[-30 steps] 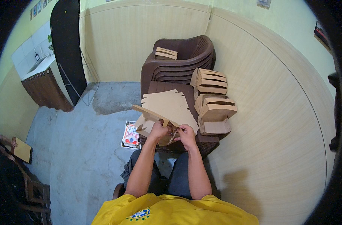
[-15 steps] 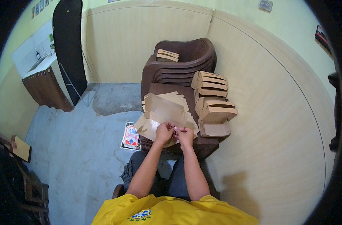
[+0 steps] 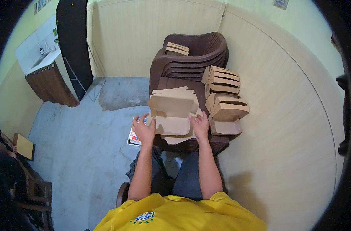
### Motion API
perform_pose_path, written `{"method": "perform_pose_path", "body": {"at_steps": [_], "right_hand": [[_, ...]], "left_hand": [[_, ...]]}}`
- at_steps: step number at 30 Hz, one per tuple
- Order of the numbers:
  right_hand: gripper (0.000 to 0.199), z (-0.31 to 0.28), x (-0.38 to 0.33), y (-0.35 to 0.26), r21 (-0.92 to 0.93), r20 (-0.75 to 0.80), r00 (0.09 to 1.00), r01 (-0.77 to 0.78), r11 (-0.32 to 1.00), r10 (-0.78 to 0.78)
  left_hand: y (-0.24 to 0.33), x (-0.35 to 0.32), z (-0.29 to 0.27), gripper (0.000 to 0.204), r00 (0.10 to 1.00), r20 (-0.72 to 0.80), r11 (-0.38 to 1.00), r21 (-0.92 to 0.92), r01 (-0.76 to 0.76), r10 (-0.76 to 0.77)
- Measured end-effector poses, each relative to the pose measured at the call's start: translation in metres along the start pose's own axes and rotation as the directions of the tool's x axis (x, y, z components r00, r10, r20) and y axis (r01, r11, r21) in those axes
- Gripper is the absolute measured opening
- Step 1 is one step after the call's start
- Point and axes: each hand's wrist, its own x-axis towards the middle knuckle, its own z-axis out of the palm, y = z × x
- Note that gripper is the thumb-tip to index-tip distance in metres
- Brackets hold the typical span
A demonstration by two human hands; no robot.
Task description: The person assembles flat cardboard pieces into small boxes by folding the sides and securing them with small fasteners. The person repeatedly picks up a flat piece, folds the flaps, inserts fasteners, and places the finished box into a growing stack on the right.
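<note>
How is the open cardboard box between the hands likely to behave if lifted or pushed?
The open cardboard box is probably light, since its walls look thin. Its raised lid may swing, being folded up along the back edge. A push would probably slide it over the flat cardboard sheets it seems to rest on.

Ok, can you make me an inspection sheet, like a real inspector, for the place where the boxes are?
Surface: brown table, partly covered by flat cardboard sheets.
Job's things: one open box with its lid raised, between the hands; more folded boxes grouped to the right.
Clutter: white container on the floor, partly hidden; cardboard pieces in the top chair.
Left hand: fingers spread, at the box's left side.
Right hand: fingers spread, at its right side.
Cables: nothing seen.
Surroundings: stacked brown chairs, pale panelled wall, sink unit with brown curtain.
</note>
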Motion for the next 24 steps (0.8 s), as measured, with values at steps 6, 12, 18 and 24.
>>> {"method": "perform_pose_path", "body": {"at_steps": [6, 12, 18, 24], "right_hand": [[0.04, 0.006, -0.054, -0.05, -0.428, 0.268, 0.837, 0.548, 0.719, -0.478], [0.025, 0.027, -0.089, -0.077, -0.415, 0.562, 0.774, 0.568, 0.711, -0.291], [0.024, 0.025, -0.069, -0.053, -0.216, 0.589, 0.799, 0.298, 0.93, -0.119], [0.021, 0.012, -0.053, -0.037, -0.153, 0.66, 0.744, -0.007, 0.988, 0.108]], "left_hand": [[-0.025, -0.011, 0.025, 0.037, 0.827, 0.546, 0.854, -0.357, 0.378, -0.137], [0.0, -0.023, 0.013, 0.039, 0.84, 0.543, 0.67, -0.621, 0.407, -0.006], [0.008, -0.03, -0.006, 0.046, 0.792, 0.605, 0.451, -0.688, 0.569, -0.077], [0.011, -0.033, -0.004, 0.041, 0.688, 0.725, 0.405, -0.626, 0.667, -0.012]]}}
